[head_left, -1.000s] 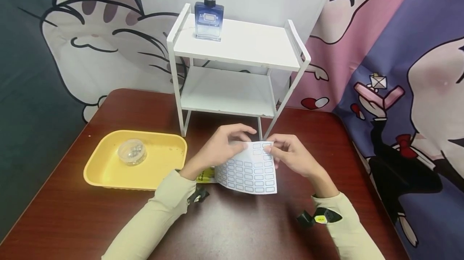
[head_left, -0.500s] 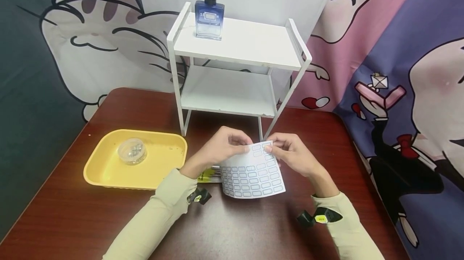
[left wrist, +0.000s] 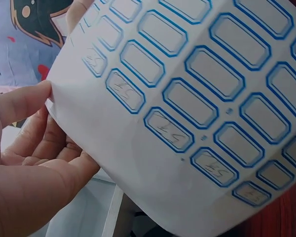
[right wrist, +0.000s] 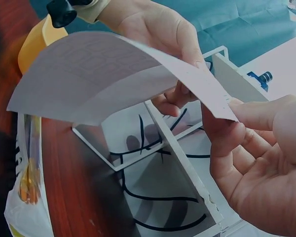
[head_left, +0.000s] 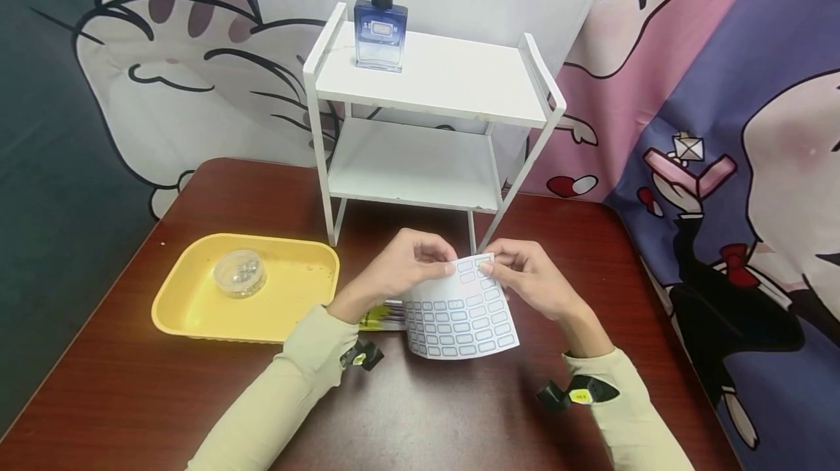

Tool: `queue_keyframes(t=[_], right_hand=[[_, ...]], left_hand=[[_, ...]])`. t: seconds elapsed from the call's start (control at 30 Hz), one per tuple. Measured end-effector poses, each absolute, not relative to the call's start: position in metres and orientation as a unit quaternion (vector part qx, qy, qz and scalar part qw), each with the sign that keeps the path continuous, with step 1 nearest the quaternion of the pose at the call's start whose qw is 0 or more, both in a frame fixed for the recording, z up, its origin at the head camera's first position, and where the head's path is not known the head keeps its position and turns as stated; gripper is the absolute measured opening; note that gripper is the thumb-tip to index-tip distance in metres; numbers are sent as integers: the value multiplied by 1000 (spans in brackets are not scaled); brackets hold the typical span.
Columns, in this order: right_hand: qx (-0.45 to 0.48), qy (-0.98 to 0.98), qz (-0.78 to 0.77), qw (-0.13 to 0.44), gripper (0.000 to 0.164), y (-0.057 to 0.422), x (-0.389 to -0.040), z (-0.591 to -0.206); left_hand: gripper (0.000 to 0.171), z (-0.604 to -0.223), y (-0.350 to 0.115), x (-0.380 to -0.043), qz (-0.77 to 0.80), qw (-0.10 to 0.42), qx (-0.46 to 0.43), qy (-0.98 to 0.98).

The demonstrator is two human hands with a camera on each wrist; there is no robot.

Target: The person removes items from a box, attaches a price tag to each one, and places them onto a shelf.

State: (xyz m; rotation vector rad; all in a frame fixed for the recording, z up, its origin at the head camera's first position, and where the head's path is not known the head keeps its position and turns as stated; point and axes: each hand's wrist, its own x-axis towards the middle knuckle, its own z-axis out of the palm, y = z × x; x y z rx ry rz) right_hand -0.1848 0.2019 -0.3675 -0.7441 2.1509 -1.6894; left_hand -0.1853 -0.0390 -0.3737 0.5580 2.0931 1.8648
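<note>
A curved sheet of blue-bordered label stickers hangs between the two hands in the head view. My left hand pinches its top edge, near a bare patch where labels are gone. My right hand pinches the top right corner, thumb in front. Seen in the left wrist view, one row of labels carries handwritten marks. From the right wrist camera the sheet's plain back bows upward. On the white rack's top shelf stands a blue perfume bottle with a small label on its front.
A white two-tier rack stands at the back of the dark red table. To the left, a yellow tray holds a clear round tub with small bits inside. A yellow-green packet lies partly behind the sheet.
The sheet's lower part has swung to the right and slightly toward me. My left hand's fingers have closed in on the top edge; the right hand has barely moved.
</note>
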Motion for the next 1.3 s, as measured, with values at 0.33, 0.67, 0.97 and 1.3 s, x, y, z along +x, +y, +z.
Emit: queue_keyframes(t=[0.33, 0.67, 0.97, 1.3], right_hand=[[-264, 762, -577, 132, 10, 201, -186, -367], [-263, 760, -577, 142, 11, 199, -185, -366], [-275, 747, -580, 173, 15, 202, -186, -367], [-282, 738, -587, 174, 43, 208, -181, -367]], left_hand=[[10, -375, -38, -186, 661, 132, 182, 716], [24, -379, -38, -188, 663, 111, 227, 705], [20, -382, -42, -190, 599, 62, 321, 731], [13, -380, -45, -190, 583, 39, 321, 746]])
